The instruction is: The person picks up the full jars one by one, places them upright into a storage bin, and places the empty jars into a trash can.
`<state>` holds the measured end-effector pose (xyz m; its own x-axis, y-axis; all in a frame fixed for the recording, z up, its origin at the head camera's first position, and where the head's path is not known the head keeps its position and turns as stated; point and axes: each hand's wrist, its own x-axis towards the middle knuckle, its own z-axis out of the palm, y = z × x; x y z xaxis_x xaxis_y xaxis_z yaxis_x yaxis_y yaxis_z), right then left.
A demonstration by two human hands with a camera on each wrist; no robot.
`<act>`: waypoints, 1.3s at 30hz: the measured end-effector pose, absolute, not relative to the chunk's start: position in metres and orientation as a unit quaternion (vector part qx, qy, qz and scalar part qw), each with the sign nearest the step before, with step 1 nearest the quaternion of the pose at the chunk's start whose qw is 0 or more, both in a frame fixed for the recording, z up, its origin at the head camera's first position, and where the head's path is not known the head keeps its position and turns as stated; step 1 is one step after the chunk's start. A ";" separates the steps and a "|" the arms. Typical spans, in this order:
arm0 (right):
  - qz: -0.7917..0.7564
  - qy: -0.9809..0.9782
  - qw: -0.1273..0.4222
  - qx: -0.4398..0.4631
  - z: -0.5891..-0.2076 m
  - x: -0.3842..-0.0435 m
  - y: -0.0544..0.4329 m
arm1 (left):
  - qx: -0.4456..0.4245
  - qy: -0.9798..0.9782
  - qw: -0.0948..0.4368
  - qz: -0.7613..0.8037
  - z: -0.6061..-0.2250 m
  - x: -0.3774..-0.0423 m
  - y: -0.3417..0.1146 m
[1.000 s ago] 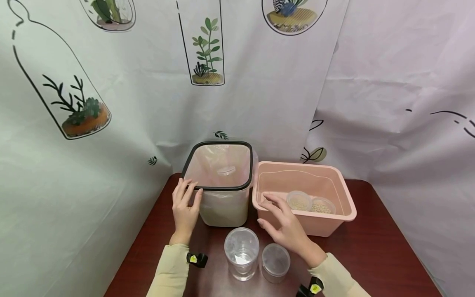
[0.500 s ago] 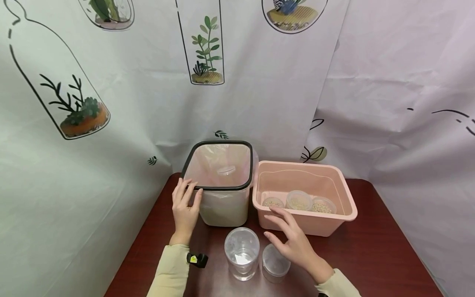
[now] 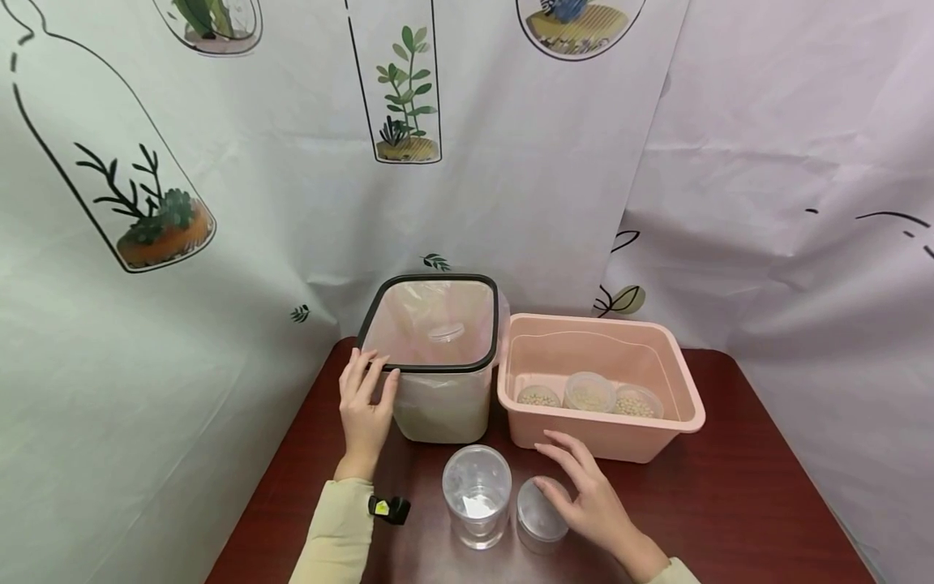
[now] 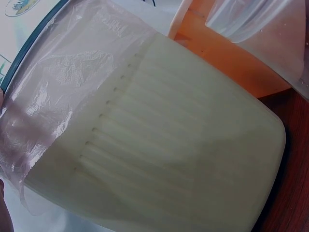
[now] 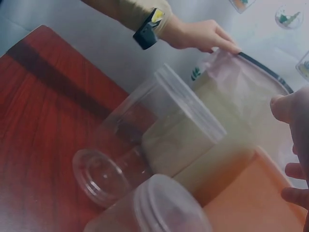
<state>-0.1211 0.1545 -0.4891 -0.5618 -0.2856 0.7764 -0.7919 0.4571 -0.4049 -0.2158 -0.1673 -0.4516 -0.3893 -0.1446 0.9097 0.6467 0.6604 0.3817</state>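
In the head view, my left hand point(image 3: 365, 410) rests on the near left corner of the black rim of a trash bin point(image 3: 441, 410) lined with a thin plastic bag. My right hand point(image 3: 591, 503) is spread above a small lidded clear jar point(image 3: 541, 519), thumb over its lid in the head view. In the right wrist view, the fingers point(image 5: 297, 145) hold nothing and appear apart from the jar. Left of that jar stands a taller clear container point(image 3: 477, 487) on a footed base. A clear round piece point(image 3: 445, 332) shows inside the bin.
A pink rectangular tub point(image 3: 606, 438) stands right of the bin. Inside it are three clear containers, one a round tub of pale beans point(image 3: 635, 403). The dark red table point(image 3: 730, 487) meets a printed cloth backdrop point(image 3: 292, 203) behind.
My right hand has moved back from the pink tub, toward me and over the small lidded jar. A container of beans at the tub's left has come into view. The left hand stays put.
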 end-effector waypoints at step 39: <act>0.321 -0.864 0.246 0.299 -0.553 -0.099 0.167 | -0.171 -0.737 0.533 -0.379 -0.452 -0.215 -0.166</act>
